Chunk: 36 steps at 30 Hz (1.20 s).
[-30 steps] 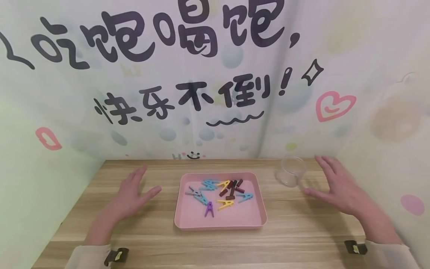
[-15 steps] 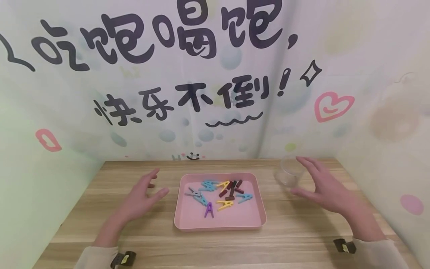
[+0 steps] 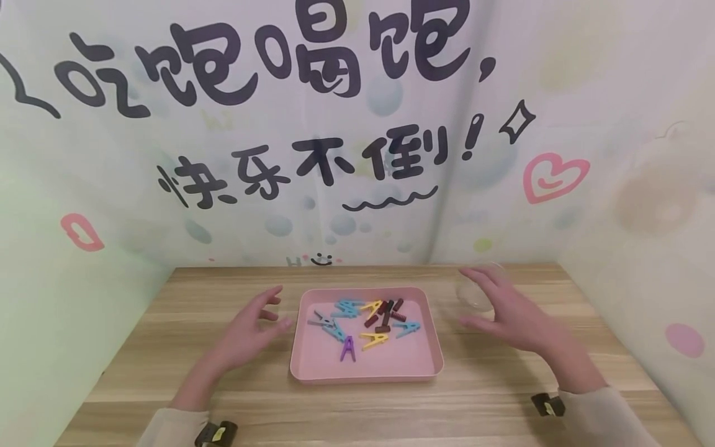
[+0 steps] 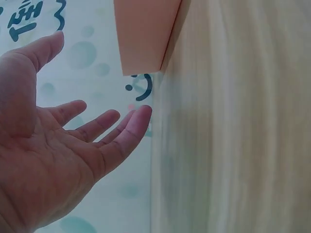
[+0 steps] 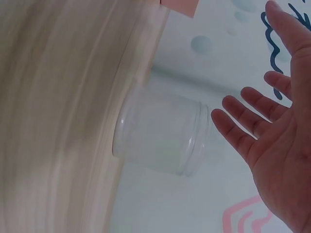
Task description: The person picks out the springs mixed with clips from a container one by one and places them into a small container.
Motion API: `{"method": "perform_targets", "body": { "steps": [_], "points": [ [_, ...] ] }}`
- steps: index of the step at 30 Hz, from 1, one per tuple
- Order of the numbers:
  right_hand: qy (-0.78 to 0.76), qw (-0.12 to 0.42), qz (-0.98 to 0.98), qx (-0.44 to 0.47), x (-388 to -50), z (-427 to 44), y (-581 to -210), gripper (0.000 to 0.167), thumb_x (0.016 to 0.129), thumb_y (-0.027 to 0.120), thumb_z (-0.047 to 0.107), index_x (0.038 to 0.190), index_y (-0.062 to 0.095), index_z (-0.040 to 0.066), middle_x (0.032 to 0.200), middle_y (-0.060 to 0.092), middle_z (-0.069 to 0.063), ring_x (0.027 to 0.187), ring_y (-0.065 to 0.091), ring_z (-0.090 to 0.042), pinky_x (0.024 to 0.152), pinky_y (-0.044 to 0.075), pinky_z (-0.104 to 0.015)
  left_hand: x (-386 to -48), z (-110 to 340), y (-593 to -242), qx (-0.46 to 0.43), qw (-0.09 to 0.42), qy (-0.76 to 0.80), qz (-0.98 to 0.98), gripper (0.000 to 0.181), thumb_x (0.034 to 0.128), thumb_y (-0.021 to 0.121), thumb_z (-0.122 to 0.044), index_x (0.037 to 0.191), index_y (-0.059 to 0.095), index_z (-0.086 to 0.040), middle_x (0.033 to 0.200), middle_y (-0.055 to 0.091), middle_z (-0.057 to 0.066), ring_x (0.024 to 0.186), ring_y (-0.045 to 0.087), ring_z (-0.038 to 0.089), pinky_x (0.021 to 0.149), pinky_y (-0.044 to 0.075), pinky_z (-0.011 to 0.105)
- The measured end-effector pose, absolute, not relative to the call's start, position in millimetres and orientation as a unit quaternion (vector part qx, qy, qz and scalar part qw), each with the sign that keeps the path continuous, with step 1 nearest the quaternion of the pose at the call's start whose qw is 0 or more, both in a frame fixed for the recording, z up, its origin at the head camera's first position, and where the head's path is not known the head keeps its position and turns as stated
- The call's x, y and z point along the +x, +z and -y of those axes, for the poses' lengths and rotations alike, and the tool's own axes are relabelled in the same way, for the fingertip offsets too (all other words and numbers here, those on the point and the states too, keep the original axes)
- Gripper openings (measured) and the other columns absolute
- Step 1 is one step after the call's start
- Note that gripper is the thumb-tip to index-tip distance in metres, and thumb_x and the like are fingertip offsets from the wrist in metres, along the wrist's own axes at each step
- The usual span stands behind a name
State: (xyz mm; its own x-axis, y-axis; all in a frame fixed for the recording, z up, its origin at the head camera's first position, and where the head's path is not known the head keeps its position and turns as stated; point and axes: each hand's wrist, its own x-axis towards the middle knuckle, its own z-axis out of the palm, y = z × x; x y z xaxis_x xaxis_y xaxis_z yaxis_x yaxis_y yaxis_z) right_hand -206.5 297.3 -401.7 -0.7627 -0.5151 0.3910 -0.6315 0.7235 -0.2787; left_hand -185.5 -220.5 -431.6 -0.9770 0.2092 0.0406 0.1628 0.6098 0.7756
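Note:
A pink tray (image 3: 391, 366) lies on the wooden table and bears several clothespins: blue ones (image 3: 335, 332), yellow ones (image 3: 374, 339) and a purple one (image 3: 347, 349). Several short dark brown pieces (image 3: 386, 318), some ridged, lie among them. Just left of the tray my left hand (image 3: 248, 332) hovers with loose, spread fingers, holding nothing. My right hand (image 3: 505, 313) is held over the table right of the tray, fingers extended. Behind it in the head view, partly hidden, stands a clear round jar (image 5: 158, 131); the right wrist view shows it upright, apart from the palm.
The wooden table (image 3: 268, 410) ends against a white printed curtain (image 3: 251, 230) with black lettering. Light walls close off the left and right sides. Each wrist wears a black strap-mounted device (image 3: 216, 433).
Both hands have moved inward toward the tray. The right hand has passed in front of the jar, covering part of it. The tray and its contents stay put.

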Motion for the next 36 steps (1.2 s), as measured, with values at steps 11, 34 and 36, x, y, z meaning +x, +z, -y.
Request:
{"method": "perform_targets", "body": {
  "steps": [11, 34, 36],
  "points": [
    [0.228, 0.101, 0.912, 0.325, -218.1, -267.9, -407.8, 0.085, 0.09, 0.088, 0.037, 0.159, 0.047, 0.009, 0.152, 0.053, -0.01, 0.129, 0.058, -0.032, 0.101, 0.055, -0.055, -185.8, 212.3, -437.0, 0.103, 0.048, 0.473, -0.874, 0.079, 0.0991, 0.078, -0.03, 0.163, 0.036, -0.01, 0.154, 0.048, 0.022, 0.128, 0.059, 0.038, 0.091, 0.061, 0.04],
    [0.297, 0.033, 0.885, 0.357, -227.1, -220.8, -418.1, 0.059, 0.092, 0.086, 0.027, 0.144, 0.062, 0.014, 0.139, 0.064, -0.005, 0.117, 0.065, -0.027, 0.098, 0.057, -0.051, -178.3, 210.4, -443.1, 0.126, 0.063, 0.528, -0.838, 0.072, 0.0968, 0.08, -0.013, 0.158, 0.043, -0.003, 0.145, 0.054, 0.022, 0.122, 0.064, 0.036, 0.093, 0.059, 0.038],
    [0.311, 0.02, 0.879, 0.361, -228.9, -218.5, -419.7, 0.056, 0.094, 0.085, 0.025, 0.143, 0.062, 0.013, 0.136, 0.066, -0.007, 0.114, 0.066, -0.029, 0.096, 0.057, -0.051, -178.3, 210.7, -443.6, 0.13, 0.066, 0.53, -0.835, 0.072, 0.0967, 0.08, -0.013, 0.158, 0.043, -0.003, 0.144, 0.055, 0.021, 0.121, 0.065, 0.036, 0.093, 0.059, 0.036]
  ]
}}
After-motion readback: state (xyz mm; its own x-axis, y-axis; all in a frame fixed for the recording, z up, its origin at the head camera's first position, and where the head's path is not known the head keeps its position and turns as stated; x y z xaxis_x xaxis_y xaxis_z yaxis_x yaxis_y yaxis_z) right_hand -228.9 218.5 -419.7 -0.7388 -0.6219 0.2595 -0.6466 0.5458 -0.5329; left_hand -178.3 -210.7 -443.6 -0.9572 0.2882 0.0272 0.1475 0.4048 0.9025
